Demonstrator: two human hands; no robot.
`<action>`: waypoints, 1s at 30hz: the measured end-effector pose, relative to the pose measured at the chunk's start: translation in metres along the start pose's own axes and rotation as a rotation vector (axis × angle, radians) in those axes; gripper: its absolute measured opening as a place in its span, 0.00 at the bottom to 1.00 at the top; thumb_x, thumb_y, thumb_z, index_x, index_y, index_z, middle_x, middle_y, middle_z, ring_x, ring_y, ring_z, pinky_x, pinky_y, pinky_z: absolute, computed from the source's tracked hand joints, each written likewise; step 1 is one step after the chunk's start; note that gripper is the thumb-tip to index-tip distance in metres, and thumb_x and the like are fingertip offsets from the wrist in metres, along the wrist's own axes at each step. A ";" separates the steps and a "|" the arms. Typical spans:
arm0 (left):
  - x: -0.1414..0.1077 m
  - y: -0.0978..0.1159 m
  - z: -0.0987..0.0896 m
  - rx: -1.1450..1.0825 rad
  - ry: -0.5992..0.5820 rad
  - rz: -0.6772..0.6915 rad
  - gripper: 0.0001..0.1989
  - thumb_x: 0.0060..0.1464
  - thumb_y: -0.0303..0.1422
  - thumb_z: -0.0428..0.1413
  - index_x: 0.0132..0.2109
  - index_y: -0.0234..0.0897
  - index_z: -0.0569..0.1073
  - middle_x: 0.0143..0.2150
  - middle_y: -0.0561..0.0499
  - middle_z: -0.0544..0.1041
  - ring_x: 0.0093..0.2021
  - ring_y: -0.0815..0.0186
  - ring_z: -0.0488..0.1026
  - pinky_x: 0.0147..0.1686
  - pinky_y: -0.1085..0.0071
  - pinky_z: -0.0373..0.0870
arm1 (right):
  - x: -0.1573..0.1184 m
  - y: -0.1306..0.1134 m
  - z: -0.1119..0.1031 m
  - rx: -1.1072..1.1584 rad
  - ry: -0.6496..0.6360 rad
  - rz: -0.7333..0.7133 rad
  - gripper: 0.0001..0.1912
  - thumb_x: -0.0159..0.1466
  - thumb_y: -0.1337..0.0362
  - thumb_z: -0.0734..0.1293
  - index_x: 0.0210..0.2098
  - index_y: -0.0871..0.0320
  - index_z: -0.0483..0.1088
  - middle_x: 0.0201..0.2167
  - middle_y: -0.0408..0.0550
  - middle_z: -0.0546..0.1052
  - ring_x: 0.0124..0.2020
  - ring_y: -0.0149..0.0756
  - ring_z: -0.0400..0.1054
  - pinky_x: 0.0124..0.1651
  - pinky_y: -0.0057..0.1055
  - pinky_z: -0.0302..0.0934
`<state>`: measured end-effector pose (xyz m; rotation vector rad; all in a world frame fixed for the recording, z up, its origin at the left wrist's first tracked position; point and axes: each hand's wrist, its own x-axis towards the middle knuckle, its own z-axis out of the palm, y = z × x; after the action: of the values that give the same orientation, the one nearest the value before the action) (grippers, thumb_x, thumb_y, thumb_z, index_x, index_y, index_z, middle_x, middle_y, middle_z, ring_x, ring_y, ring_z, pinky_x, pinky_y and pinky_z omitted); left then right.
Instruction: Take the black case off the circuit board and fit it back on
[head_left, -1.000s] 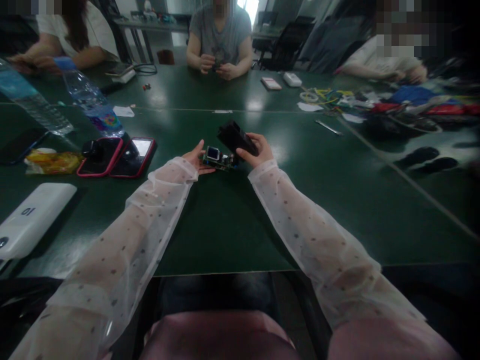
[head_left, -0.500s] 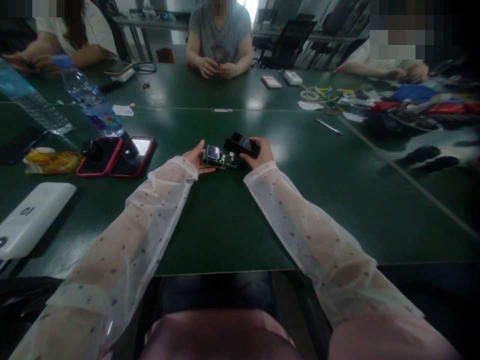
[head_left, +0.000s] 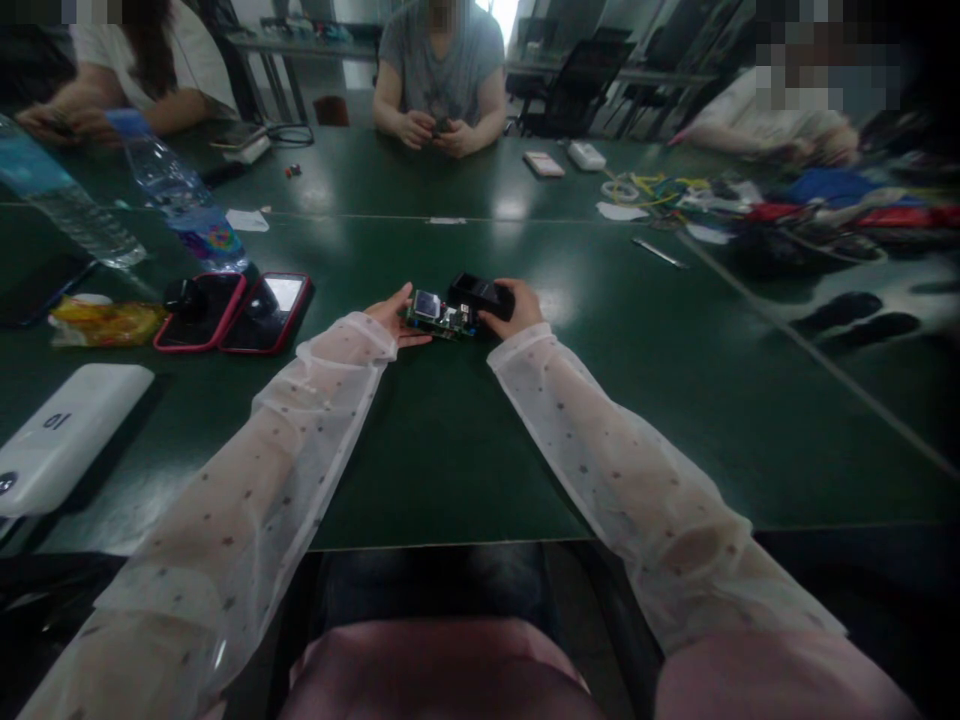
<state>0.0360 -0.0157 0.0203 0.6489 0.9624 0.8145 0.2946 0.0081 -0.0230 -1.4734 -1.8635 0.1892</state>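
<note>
One circuit board [head_left: 442,318] is sitting in the grip of the left hand [head_left: 388,315]; the right hand [head_left: 522,308] is gripping the black case [head_left: 484,292] at the board's two o'clock (apparently a matching-up step). The next move is probably calling for steady alignment.

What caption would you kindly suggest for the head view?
The left hand holds a circuit board, the right hand a black case.

Wht pwr bank [head_left: 82,435] at L has dk mark [head_left: 56,421], approx. "10" or "01"; btl label [head_left: 216,240] too blurry.
</note>
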 end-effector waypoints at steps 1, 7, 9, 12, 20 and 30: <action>0.001 0.000 -0.001 -0.002 -0.015 -0.003 0.26 0.58 0.52 0.53 0.53 0.37 0.69 0.45 0.39 0.79 0.51 0.54 0.76 0.53 0.57 0.70 | 0.000 -0.001 0.000 -0.004 0.009 0.008 0.30 0.50 0.58 0.73 0.52 0.53 0.65 0.49 0.56 0.71 0.52 0.57 0.65 0.55 0.58 0.60; 0.001 -0.001 -0.002 0.003 -0.021 0.017 0.26 0.57 0.53 0.54 0.50 0.36 0.70 0.44 0.39 0.79 0.50 0.54 0.76 0.53 0.57 0.70 | -0.004 -0.005 -0.001 -0.003 0.120 0.031 0.27 0.58 0.46 0.66 0.53 0.52 0.64 0.47 0.55 0.71 0.51 0.54 0.64 0.52 0.56 0.60; 0.001 -0.001 -0.002 0.006 -0.026 0.016 0.25 0.57 0.53 0.54 0.50 0.36 0.70 0.44 0.39 0.79 0.50 0.54 0.76 0.53 0.57 0.70 | -0.003 -0.003 0.001 0.009 0.172 0.031 0.27 0.60 0.44 0.62 0.53 0.52 0.64 0.45 0.54 0.71 0.49 0.52 0.64 0.52 0.54 0.60; 0.001 0.000 -0.003 0.005 -0.042 0.008 0.26 0.57 0.53 0.53 0.52 0.37 0.69 0.45 0.39 0.79 0.51 0.54 0.76 0.54 0.57 0.69 | -0.002 0.001 0.005 0.037 0.235 0.041 0.30 0.62 0.41 0.59 0.56 0.52 0.62 0.43 0.53 0.71 0.48 0.49 0.65 0.53 0.52 0.60; 0.000 0.000 -0.002 0.005 -0.054 -0.017 0.28 0.57 0.54 0.52 0.56 0.39 0.67 0.47 0.38 0.78 0.51 0.53 0.76 0.53 0.56 0.70 | -0.002 -0.002 0.002 0.112 0.202 0.095 0.30 0.63 0.43 0.59 0.60 0.51 0.59 0.45 0.52 0.70 0.51 0.49 0.63 0.55 0.53 0.58; -0.008 0.002 0.007 0.020 0.025 0.012 0.27 0.58 0.55 0.50 0.52 0.38 0.70 0.44 0.40 0.79 0.52 0.54 0.75 0.55 0.56 0.68 | -0.001 -0.005 -0.003 -0.037 0.077 0.055 0.36 0.47 0.53 0.76 0.52 0.55 0.64 0.47 0.57 0.69 0.53 0.56 0.62 0.57 0.57 0.56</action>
<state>0.0393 -0.0224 0.0286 0.6629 0.9915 0.8260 0.2923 0.0046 -0.0189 -1.5367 -1.7751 0.1227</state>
